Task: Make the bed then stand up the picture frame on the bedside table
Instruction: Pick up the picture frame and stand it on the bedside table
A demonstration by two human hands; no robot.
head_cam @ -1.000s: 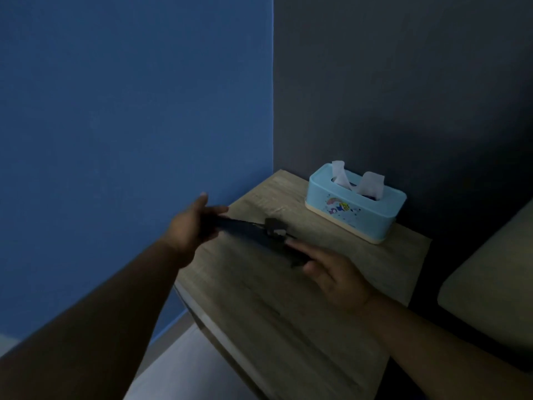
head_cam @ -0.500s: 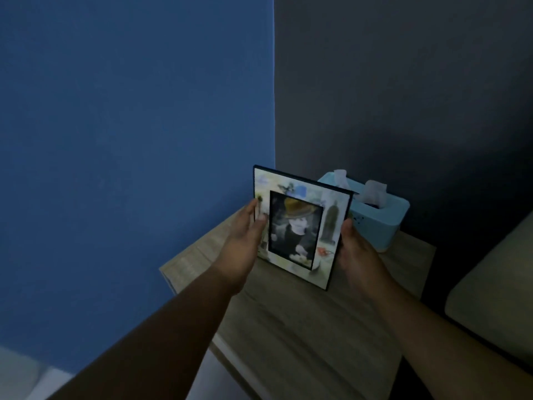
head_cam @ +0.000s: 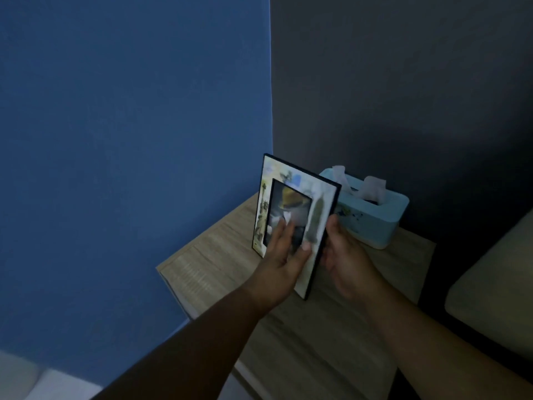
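Sliding left hand [head_cam: 284, 255] across picture frame [head_cam: 318, 209].

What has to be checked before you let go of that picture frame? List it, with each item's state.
1. Picture frame upright, front towards the person: ok.
2. Its bottom edge resting on the bedside table: cannot tell, the left hand covers part of it.
3. Back stand folded out: cannot tell, hidden behind the frame.
4. Steadying hold: ok, left hand lies flat on the front, right hand grips the right edge.
5. Frame apart from the tissue box behind it: cannot tell whether they touch.
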